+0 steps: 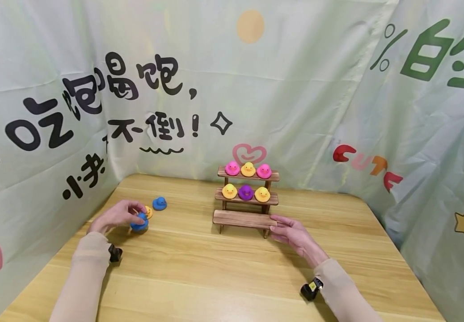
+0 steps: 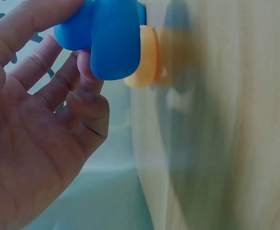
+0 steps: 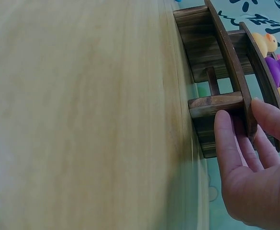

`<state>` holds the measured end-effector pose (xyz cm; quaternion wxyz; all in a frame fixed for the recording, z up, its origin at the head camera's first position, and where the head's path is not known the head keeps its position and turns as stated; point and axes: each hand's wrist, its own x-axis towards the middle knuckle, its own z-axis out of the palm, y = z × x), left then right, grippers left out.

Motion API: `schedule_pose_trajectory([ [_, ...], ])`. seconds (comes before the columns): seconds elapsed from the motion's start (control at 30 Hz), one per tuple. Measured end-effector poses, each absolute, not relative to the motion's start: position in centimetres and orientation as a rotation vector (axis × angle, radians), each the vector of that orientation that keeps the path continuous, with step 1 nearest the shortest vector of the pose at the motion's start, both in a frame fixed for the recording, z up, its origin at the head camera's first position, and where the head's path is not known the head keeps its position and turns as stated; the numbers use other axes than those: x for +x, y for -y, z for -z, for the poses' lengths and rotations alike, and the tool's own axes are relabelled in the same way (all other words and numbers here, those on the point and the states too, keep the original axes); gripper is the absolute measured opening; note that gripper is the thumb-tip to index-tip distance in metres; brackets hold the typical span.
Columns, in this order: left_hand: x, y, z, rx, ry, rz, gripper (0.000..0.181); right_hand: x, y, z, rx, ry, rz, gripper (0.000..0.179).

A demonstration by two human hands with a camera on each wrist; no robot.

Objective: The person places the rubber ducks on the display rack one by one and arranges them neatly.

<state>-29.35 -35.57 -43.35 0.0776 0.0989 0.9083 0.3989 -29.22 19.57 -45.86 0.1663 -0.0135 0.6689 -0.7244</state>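
Note:
My left hand (image 1: pixel 120 215) pinches a blue rubber duck (image 1: pixel 138 224) by its head, between thumb and fingers. The left wrist view shows the duck's rounded blue body (image 2: pixel 116 43) close over the wood. Just behind it sits a yellow-orange duck (image 1: pixel 149 212), partly hidden, and farther back another blue duck (image 1: pixel 159 204). On the right, my right hand (image 1: pixel 296 236) grips the end of the bottom step of a three-tier wooden display stand (image 1: pixel 242 218), thumb above the board and fingers below. This step bears no duck.
The middle tier holds two yellow ducks and a purple duck (image 1: pixel 246 192) between them. Up top, a yellow duck (image 1: pixel 248 169) stands between two pink ones. A printed cloth (image 1: pixel 288 112) hangs behind and beside the wooden table (image 1: pixel 200 273).

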Motion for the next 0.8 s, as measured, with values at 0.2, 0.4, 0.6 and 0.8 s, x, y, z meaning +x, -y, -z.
schedule_pose_trajectory([
  [0.2,-29.5,35.3,43.0,0.358,-2.712,-1.202,0.035,-29.2,-19.7,45.9,-0.033,-1.904,2.058,0.061],
  [0.4,-29.8,34.7,43.0,0.384,-2.689,-1.244,0.038,-29.3,-19.7,46.0,-0.038,-1.907,2.059,0.060],
  [0.6,-30.3,33.7,43.1,0.403,-2.670,-1.314,0.035,-29.3,-19.6,46.1,-0.025,-1.917,2.071,0.060],
  [0.8,-30.8,32.9,43.1,0.420,-2.676,-1.338,0.033,-29.3,-19.6,46.0,-0.017,-1.928,2.066,0.059],
])
